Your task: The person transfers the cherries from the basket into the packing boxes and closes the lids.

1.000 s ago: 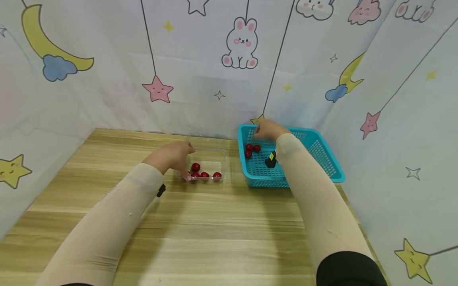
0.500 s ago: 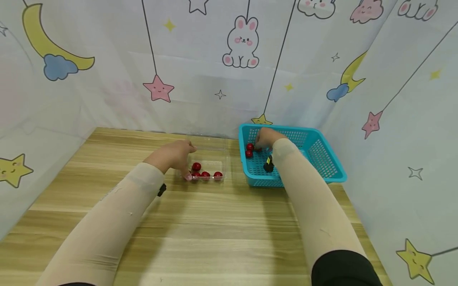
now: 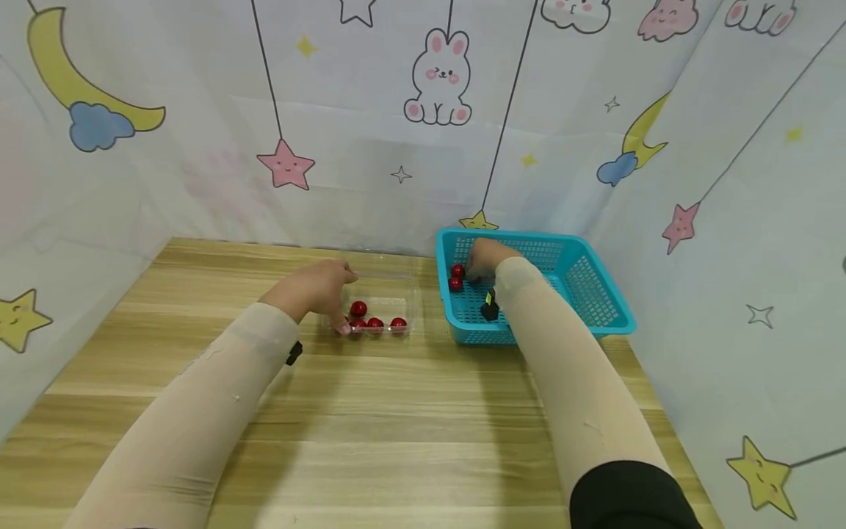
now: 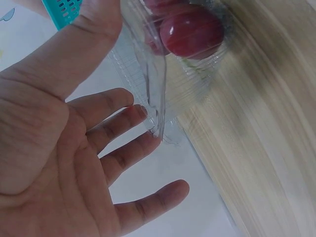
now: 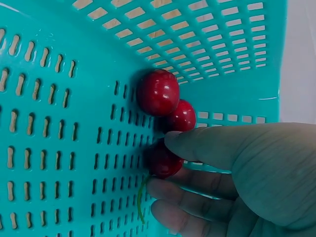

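Observation:
My left hand (image 3: 311, 290) holds the left side of a clear plastic box (image 3: 386, 329), thumb near its front corner and fingers toward the back. In the left wrist view, fingertips touch the thin plastic rim, with a dark red cherry (image 4: 192, 30) inside. Several cherries (image 3: 358, 308) lie toward the box's front. My right hand (image 3: 490, 256) reaches down into a blue plastic basket (image 3: 598, 294). In the right wrist view, thumb and fingers pinch a cherry (image 5: 164, 164) with a green stem, low in the basket. Two other cherries (image 5: 158, 92) rest right beside it, near the basket's wall.
Both containers stand side by side at the back of a wooden table (image 3: 396, 426), a narrow gap between them. Behind the table hangs a white cloth (image 3: 370, 110) printed with stars, moons and a rabbit. It also runs along the right side.
My right hand has moved down into the basket, close to the cherries there, one of which it now pinches. My left hand has stayed on the clear box.

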Action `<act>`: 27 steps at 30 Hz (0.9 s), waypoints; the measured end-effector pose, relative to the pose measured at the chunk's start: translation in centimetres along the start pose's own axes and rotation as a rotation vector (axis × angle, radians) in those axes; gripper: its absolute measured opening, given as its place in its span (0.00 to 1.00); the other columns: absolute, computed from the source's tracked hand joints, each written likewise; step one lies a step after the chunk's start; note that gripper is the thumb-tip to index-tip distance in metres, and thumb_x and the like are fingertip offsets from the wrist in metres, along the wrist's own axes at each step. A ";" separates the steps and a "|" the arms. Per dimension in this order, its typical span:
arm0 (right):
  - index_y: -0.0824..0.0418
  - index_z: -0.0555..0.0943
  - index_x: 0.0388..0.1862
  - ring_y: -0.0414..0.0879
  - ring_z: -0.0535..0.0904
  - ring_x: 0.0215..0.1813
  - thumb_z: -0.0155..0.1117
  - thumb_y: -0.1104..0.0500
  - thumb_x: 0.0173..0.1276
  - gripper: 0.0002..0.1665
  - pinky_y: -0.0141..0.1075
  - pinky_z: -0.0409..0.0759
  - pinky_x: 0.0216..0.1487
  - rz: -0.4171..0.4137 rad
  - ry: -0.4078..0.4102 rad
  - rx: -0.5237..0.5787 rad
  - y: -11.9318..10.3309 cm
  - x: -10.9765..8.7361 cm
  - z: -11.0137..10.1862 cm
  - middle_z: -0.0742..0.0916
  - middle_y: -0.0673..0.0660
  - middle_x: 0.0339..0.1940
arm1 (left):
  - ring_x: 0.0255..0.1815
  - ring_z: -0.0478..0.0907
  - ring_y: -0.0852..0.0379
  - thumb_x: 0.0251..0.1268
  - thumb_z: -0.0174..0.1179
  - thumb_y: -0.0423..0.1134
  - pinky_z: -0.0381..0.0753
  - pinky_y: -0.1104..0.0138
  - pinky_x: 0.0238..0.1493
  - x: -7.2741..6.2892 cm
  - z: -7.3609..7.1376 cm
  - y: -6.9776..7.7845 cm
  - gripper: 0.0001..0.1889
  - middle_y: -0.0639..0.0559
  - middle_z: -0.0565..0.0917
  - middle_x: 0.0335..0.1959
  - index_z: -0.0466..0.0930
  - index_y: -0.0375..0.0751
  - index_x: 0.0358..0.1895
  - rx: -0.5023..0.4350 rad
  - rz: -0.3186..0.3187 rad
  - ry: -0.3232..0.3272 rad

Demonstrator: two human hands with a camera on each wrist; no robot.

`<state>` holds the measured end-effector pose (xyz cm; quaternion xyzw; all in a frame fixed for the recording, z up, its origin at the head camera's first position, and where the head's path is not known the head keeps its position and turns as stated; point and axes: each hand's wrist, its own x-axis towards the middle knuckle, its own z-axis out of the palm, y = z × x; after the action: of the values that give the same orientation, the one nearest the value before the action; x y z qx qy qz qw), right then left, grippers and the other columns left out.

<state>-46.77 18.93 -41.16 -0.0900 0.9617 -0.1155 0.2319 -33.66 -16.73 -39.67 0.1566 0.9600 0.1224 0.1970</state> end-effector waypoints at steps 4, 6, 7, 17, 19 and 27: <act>0.58 0.89 0.28 0.50 0.91 0.39 0.76 0.62 0.77 0.13 0.40 0.94 0.39 -0.001 0.007 0.009 0.1 0.0 -0.2 0.94 0.56 0.34 | 0.91 0.62 0.27 0.55 0.92 0.48 0.72 0.33 0.86 -0.1 0.0 0.0 0.61 0.34 0.60 0.93 0.65 0.41 0.91 0.003 -0.002 0.003; 0.59 0.92 0.34 0.52 0.93 0.43 0.77 0.62 0.77 0.08 0.41 0.95 0.42 -0.008 0.010 0.005 0.2 -0.2 -0.5 0.95 0.58 0.40 | 0.91 0.61 0.27 0.55 0.92 0.48 0.71 0.33 0.86 -0.1 0.0 0.0 0.61 0.34 0.59 0.93 0.65 0.41 0.91 0.005 0.000 0.003; 0.60 0.93 0.36 0.53 0.93 0.44 0.76 0.62 0.77 0.07 0.41 0.95 0.42 -0.013 0.010 0.003 0.1 -0.4 -0.6 0.96 0.59 0.42 | 0.91 0.61 0.27 0.55 0.92 0.48 0.71 0.32 0.86 -0.1 0.0 0.1 0.61 0.34 0.59 0.93 0.65 0.41 0.91 0.004 -0.001 0.003; 0.55 0.78 0.19 0.47 0.78 0.26 0.65 0.64 0.79 0.23 0.41 0.85 0.36 -0.087 0.028 -0.046 -1.4 -3.5 -2.6 0.81 0.51 0.20 | 0.91 0.61 0.27 0.55 0.92 0.48 0.71 0.32 0.85 -0.1 0.0 0.0 0.62 0.34 0.59 0.93 0.64 0.41 0.91 0.001 -0.008 -0.011; 0.52 0.69 0.15 0.44 0.69 0.21 0.63 0.65 0.78 0.29 0.38 0.77 0.30 -0.106 0.051 -0.049 -1.9 -4.0 -2.9 0.72 0.48 0.15 | 0.91 0.60 0.27 0.55 0.92 0.48 0.71 0.32 0.86 -0.1 0.0 0.0 0.62 0.34 0.60 0.93 0.64 0.41 0.91 -0.001 -0.009 -0.008; 0.54 0.75 0.20 0.43 0.61 0.24 0.63 0.62 0.79 0.22 0.40 0.66 0.33 -0.195 0.229 -0.011 -4.9 -5.9 -4.0 0.81 0.53 0.27 | 0.89 0.64 0.27 0.54 0.92 0.48 0.73 0.33 0.85 -0.4 -0.2 0.2 0.61 0.34 0.63 0.90 0.66 0.40 0.90 -0.011 0.001 0.004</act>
<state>-42.91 16.32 -33.90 -0.1706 0.9691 -0.1415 0.1080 -33.36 -16.74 -39.30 0.1559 0.9597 0.1281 0.1957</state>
